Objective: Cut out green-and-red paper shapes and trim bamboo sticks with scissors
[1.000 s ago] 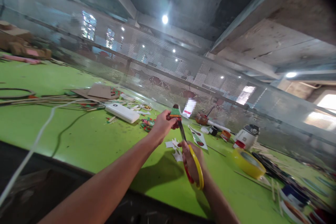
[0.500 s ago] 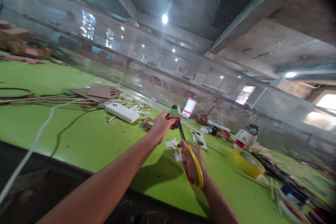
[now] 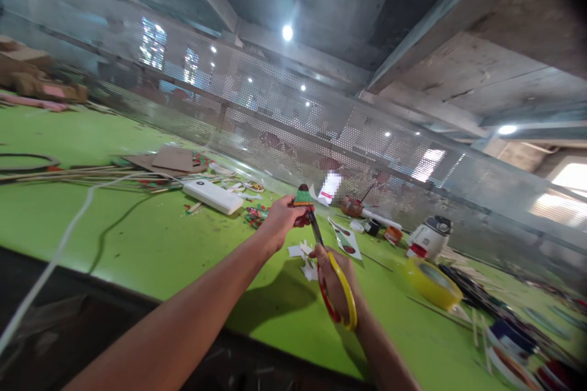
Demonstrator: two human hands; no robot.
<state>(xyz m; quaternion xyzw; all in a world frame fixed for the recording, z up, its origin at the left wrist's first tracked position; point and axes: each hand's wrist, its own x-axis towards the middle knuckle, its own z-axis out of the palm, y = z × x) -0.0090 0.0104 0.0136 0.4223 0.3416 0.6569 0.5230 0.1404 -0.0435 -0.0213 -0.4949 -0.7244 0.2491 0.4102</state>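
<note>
Over the green table (image 3: pixel 183 250), my left hand (image 3: pixel 285 220) pinches a small green, red and brown patterned piece (image 3: pixel 302 197). My right hand (image 3: pixel 337 278) is wrapped round the yellow and red handles of the scissors (image 3: pixel 347 293). The blades point up and away, with their tips at the lower edge of the piece. White paper scraps (image 3: pixel 309 270) lie below, between my hands. To the right of them rests a white sheet with green and red printed shapes (image 3: pixel 346 238).
A white power bank (image 3: pixel 213 197) with a cable and several thin sticks (image 3: pixel 101 172) lie left. Yellow tape (image 3: pixel 433 283), small paint jars (image 3: pixel 393 236) and a white bottle (image 3: pixel 430 238) stand right. A perforated screen (image 3: pixel 275 128) runs behind.
The patterned piece has tilted slightly in my left hand, showing more of its green face. The scissors have shifted very little.
</note>
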